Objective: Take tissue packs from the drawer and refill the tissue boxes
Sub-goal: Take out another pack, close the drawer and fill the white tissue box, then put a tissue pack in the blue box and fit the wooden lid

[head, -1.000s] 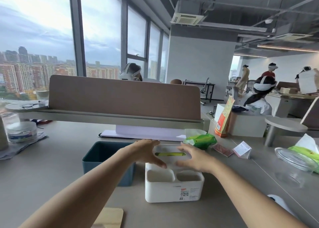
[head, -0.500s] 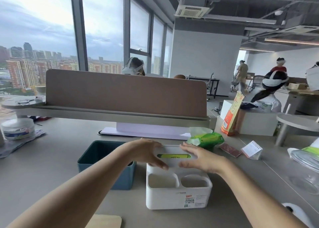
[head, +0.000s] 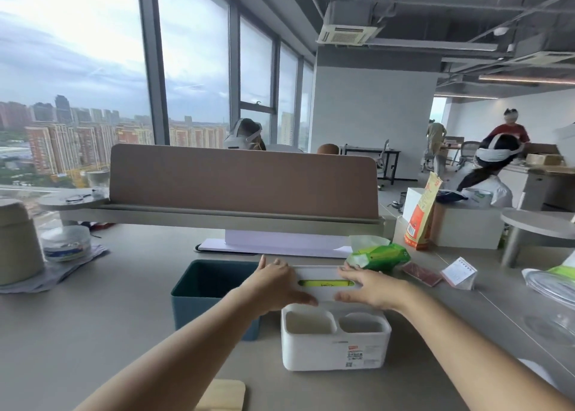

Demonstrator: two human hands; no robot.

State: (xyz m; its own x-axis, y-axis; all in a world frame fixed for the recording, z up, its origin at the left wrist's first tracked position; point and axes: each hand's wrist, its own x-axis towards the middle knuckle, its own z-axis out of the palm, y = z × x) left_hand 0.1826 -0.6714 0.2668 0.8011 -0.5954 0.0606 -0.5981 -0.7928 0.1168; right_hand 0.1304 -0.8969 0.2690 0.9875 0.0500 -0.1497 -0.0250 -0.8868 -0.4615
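Observation:
A white tissue box (head: 334, 347) with two front compartments stands on the desk. Its white lid (head: 317, 272) has a slot, and a green pack (head: 326, 283) shows through that slot. My left hand (head: 273, 286) lies flat on the lid's left end, fingers spread. My right hand (head: 370, 289) lies flat on the right end. A dark teal tissue box (head: 205, 295) stands open, without a lid, just left of the white one. Behind the white box a green tissue pack (head: 381, 255) lies on the desk with a tissue sticking up.
A wooden lid (head: 222, 395) lies at the near edge. A brown desk divider (head: 242, 180) closes off the back. At the right are a small card (head: 460, 273), a clear plastic dish (head: 550, 286) and an orange bag (head: 421, 214). Several people stand in the background.
The view has shifted slightly to the left, so the boxes sit further right in frame. Both hands stay flat on the white lid.

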